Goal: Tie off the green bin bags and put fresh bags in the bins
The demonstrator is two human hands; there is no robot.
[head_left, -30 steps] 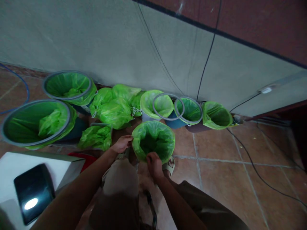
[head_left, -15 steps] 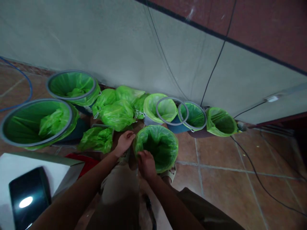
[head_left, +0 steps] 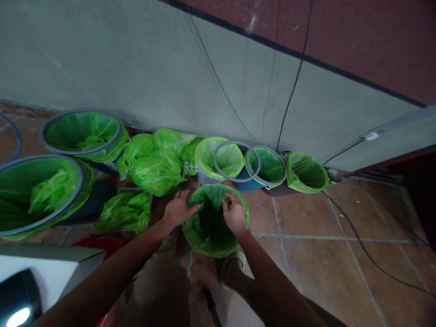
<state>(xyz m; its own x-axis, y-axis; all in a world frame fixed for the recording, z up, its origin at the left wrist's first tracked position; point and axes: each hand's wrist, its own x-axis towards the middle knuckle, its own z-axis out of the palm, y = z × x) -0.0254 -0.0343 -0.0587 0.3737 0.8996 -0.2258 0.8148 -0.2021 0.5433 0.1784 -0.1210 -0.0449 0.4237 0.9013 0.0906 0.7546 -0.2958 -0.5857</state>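
Observation:
A small bin lined with a green plastic bag (head_left: 207,227) stands on the tiled floor right in front of my knees. My left hand (head_left: 177,210) grips the bag's rim on the left side, fingers curled over the edge. Over the rim on the right side, my right hand (head_left: 234,214) pinches the green plastic. Both forearms reach down from the bottom of the view.
More green-lined bins stand along the grey wall: two large ones (head_left: 37,193) at left, several small ones (head_left: 269,165) behind. Tied full green bags (head_left: 155,159) lie between them. A loose grey ring (head_left: 235,161) rests on two bins. Cables (head_left: 361,247) trail across the floor at right. A white box (head_left: 51,272) sits at lower left.
My right hand has moved from the near edge of the bag to its right rim, and my left hand has closed on the left rim. The bag's mouth looks narrower.

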